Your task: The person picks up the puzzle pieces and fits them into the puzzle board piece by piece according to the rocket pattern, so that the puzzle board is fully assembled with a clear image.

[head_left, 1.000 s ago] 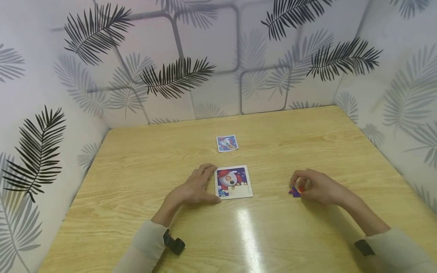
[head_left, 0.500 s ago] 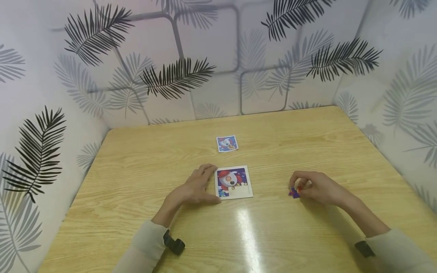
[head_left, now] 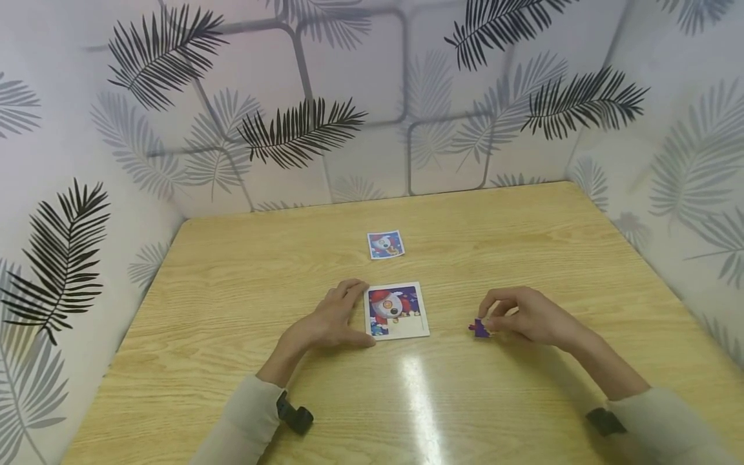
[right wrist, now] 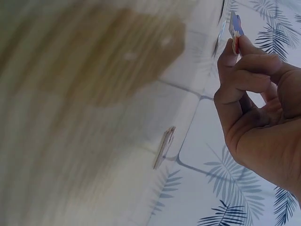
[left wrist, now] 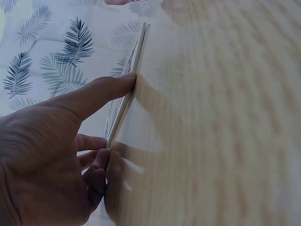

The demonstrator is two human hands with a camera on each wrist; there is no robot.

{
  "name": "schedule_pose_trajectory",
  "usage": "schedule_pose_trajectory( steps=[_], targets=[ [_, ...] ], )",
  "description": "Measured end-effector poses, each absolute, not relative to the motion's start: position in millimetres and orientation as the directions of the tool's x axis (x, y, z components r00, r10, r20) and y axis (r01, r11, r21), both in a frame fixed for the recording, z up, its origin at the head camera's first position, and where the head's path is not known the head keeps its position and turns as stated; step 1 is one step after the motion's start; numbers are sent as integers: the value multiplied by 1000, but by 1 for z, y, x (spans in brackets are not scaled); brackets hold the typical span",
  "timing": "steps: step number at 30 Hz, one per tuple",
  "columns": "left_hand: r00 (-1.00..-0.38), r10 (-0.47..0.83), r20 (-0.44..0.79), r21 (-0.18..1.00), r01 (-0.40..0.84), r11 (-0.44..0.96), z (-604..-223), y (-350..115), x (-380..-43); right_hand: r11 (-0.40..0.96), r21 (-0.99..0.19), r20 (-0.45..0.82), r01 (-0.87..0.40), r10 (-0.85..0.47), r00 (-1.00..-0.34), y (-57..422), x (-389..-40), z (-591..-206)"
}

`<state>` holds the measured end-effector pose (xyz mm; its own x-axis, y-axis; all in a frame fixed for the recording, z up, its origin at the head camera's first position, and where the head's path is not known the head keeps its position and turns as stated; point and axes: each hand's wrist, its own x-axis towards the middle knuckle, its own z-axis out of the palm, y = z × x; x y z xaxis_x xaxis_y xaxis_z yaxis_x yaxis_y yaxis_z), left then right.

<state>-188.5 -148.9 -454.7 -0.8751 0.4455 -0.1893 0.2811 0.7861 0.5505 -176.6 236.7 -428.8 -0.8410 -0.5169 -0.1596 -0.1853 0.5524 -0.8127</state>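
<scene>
A square jigsaw tray (head_left: pixel 409 327) lies on the table, its picture of a white and red cartoon figure filled in except for a bare patch at lower right. My left hand (head_left: pixel 332 321) holds the tray's left side, thumb at the near corner and fingers at the far corner; in the left wrist view the thumb presses the tray's edge (left wrist: pixel 138 52). To the right of the tray, my right hand (head_left: pixel 533 316) pinches a purple jigsaw piece (head_left: pixel 481 329) between thumb and fingertips. The right wrist view shows this piece edge-on, raised from the table, with red along its lower part.
Behind the tray lies a small picture card (head_left: pixel 386 245) with a similar cartoon figure. The wooden table (head_left: pixel 279 252) meets patterned walls (head_left: pixel 372 155) at the back and both sides. Each wrist bears a dark strap (head_left: pixel 295 414).
My right hand has moved left toward the tray with the purple jigsaw piece, which has turned a little between the fingers. The left hand and the tray stay in place.
</scene>
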Motion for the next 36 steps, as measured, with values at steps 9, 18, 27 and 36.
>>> schedule_pose_trajectory(
  steps=[9, 18, 27, 36],
  targets=[
    [-874, 448, -188, 552, 283, 784, -453, -150, -188, 555, -821, -173, -130, -460, -871, 213, -180, -424],
    [-876, 440, -198, 550, 272, 789, -453, -150, -187, 562, -815, -160, -142, -453, -877, 195, -184, -418],
    [-878, 439, -193, 551, 273, 789, -456, -148, -188, 595, -781, -132, -191, -457, -880, 175, -190, -417],
    [-878, 432, -205, 551, 261, 793, -455, -148, -188, 566, -796, -123, -212, -495, -860, 154, -198, -422]
  ],
)
